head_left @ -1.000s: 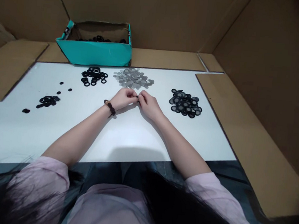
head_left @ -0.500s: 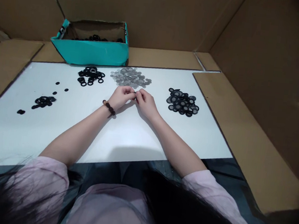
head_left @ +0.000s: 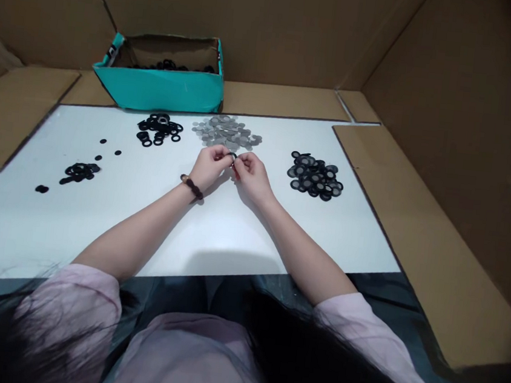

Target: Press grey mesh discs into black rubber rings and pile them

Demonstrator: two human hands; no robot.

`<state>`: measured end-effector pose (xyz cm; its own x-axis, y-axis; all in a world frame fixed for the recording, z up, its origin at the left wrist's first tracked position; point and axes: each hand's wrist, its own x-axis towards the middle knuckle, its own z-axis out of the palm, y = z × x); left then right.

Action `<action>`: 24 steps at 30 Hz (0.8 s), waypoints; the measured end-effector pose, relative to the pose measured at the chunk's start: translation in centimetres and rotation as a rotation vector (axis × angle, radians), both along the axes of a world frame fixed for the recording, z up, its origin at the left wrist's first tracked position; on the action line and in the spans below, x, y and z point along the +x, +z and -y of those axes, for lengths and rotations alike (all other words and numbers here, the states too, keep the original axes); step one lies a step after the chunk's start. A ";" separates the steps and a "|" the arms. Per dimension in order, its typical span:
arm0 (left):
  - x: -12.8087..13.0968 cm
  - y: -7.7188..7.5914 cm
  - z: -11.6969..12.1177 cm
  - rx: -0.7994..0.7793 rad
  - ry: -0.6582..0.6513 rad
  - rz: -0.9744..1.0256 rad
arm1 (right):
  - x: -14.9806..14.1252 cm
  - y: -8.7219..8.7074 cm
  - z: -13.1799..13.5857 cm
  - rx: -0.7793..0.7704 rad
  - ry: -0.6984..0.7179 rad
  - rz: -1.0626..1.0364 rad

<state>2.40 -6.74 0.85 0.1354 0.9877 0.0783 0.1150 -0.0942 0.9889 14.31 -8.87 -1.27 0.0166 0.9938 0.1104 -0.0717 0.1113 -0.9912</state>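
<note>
We pinch one small black ring between the fingertips of our left hand and right hand, near the flat grey discs. It looks light and maybe bendy, so we'd best hold its thin rim gently on both sides.

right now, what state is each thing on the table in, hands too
left hand: pinching the dark-rimmed piece
right hand: pinching the same piece
teal box: open-topped, black pieces inside
grey discs: loose, heaped
black rings near box: loose, heaped
grey-centred black rings: heaped at right
far-left black pieces: clustered, some scattered
</note>
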 end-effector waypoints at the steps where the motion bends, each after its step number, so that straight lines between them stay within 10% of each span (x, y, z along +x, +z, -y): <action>1: 0.0 -0.1 -0.1 0.019 0.005 -0.027 | -0.1 -0.1 -0.1 -0.004 -0.019 0.003; 12: -0.3 0.4 0.0 0.272 0.024 -0.314 | 1.0 0.4 -0.5 0.202 -0.086 0.192; 24: 0.0 -0.5 -0.1 -0.155 -0.140 0.170 | 1.1 -0.4 -0.7 0.179 0.097 0.216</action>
<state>2.42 -6.65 0.33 0.2690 0.9623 -0.0393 -0.0572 0.0567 0.9968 15.40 -8.13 -1.71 -0.1201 0.9539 0.2750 0.1199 0.2889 -0.9498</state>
